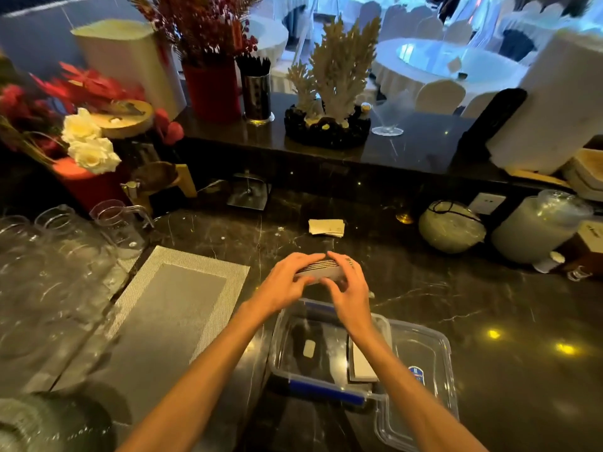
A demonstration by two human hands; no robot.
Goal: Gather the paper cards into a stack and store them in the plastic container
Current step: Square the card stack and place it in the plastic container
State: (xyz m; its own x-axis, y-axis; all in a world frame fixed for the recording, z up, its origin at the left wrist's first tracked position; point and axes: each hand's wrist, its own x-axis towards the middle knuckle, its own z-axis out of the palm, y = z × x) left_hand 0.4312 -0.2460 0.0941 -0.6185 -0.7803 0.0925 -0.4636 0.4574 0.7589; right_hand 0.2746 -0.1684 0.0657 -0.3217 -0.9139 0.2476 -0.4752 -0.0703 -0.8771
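Dark marble counter (456, 288): both hands clasp the card stack (321, 268).

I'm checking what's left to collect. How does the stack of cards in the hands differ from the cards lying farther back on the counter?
The held stack is thick, squared and gripped by both hands above the counter; the far cards are few, loosely fanned and untouched. Both are pale paper, outside the container.

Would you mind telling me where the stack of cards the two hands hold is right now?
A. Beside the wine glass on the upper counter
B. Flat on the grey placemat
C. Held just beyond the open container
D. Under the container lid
C: both hands, left and right, clasp the stack just past the far rim of the container.
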